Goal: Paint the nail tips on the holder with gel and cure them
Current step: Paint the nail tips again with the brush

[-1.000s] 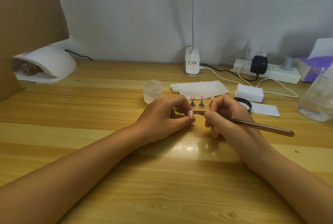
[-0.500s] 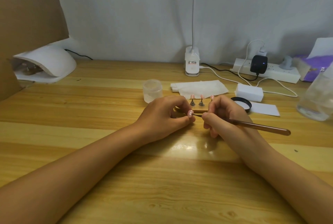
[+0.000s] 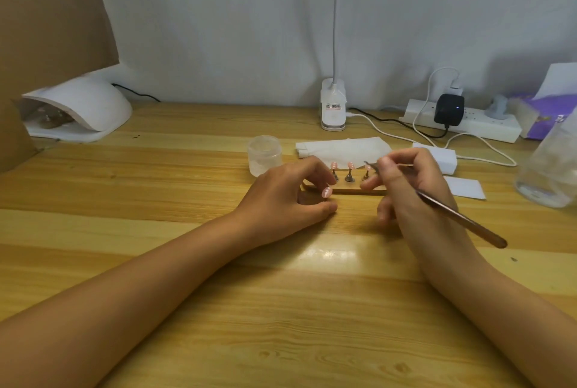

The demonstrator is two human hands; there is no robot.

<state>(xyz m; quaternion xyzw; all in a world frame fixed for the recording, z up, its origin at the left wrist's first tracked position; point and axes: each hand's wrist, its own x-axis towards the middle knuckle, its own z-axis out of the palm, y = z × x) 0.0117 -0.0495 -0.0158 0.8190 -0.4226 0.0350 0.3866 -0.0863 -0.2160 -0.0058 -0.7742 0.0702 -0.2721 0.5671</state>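
Well to the left of the curled left fingers, at the far edge of the desk (image 3: 125, 200): a white curing lamp (image 3: 78, 106), mouth facing the work. Just beyond those fingers, a small frosted jar (image 3: 264, 155).

Then the left hand (image 3: 281, 200), resting on the wood, fingers curled in, thumb and forefinger pinching one pink nail tip (image 3: 327, 192) right at the fingertips. Whatever mount sits beneath it is hidden, so cannot tell how it is fixed.

Directly behind those fingertips, touching or nearly so, the wooden holder (image 3: 343, 190), carrying three standing nail tips (image 3: 351, 165), pink, upright in a row on small metal stands (image 3: 349, 178). Behind the row, a folded tissue (image 3: 343, 150).

Next, the right hand (image 3: 402, 200), fingers closed in a pen grip round a slim brush (image 3: 462, 219). Bristle end poking past the forefinger, hovering beside the rightmost standing tip; too small to tell whether touching. Just beyond the right knuckles, a white box (image 3: 437, 160).

For doing this step well, most likely:
- Keep both wrists planted on the wood for steadiness.
- Hold the pinched tip level and still between the left fingertips.
- Bring the bristles in lightly and stroke from base to free edge.
- Stay off the skin and off neighbouring tips.
- Load little gel, to avoid pooling at the edges.
- Carry painted tips leftward to the lamp without tilting.
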